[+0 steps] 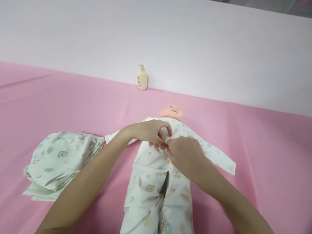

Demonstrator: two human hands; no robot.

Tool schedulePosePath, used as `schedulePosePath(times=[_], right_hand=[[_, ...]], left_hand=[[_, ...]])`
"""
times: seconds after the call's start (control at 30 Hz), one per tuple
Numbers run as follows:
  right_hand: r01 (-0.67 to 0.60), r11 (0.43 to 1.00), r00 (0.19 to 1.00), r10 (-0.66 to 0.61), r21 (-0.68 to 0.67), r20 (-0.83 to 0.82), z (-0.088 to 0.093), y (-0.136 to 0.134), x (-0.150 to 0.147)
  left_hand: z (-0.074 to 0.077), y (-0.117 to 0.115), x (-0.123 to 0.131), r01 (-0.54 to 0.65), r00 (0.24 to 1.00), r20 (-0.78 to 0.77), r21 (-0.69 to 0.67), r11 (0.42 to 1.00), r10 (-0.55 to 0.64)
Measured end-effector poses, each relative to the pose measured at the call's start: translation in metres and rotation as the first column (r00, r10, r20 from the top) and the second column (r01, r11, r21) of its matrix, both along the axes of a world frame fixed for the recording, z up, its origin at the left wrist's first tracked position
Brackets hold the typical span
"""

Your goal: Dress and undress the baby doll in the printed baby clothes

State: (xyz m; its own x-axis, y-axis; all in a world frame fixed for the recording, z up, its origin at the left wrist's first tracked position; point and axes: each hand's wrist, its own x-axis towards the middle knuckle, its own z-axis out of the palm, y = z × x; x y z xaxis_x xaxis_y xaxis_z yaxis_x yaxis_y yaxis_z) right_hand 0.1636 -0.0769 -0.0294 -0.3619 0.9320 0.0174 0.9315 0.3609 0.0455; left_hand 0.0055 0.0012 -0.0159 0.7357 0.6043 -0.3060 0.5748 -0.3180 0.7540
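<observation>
A baby doll (172, 112) lies on its back on the pink sheet (36, 98), head pointing away from me. It wears a white printed top (155, 155) and matching trousers (148, 197). My left hand (153, 131) and my right hand (185, 153) meet over the doll's chest. Both are closed, pinching the front edges of the top where they come together. The fingertips of my right hand are hidden behind its back.
A folded pile of white cloth with green prints (57, 162) lies to the left of the doll. A cream pump bottle (142, 78) stands at the far edge against the white wall (234, 47).
</observation>
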Motion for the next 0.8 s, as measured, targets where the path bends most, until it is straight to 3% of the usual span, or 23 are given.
schedulePosePath(times=[0.4,0.7,0.8], right_hand=[[-0.075,0.997,0.978,0.07,0.018,0.196,-0.003,-0.012,-0.012],[0.005,0.999,0.999,-0.002,-0.047,0.055,0.005,-0.002,-0.009],[0.013,0.999,0.997,-0.016,-0.041,-0.08,0.001,0.004,-0.003]], left_hand=[[0.001,-0.01,0.004,-0.029,0.998,-0.049,0.073,0.997,0.033],[0.006,-0.013,0.005,-0.032,0.998,-0.053,0.077,0.997,0.036],[0.005,-0.012,0.005,-0.025,0.999,-0.04,0.079,0.997,0.029]])
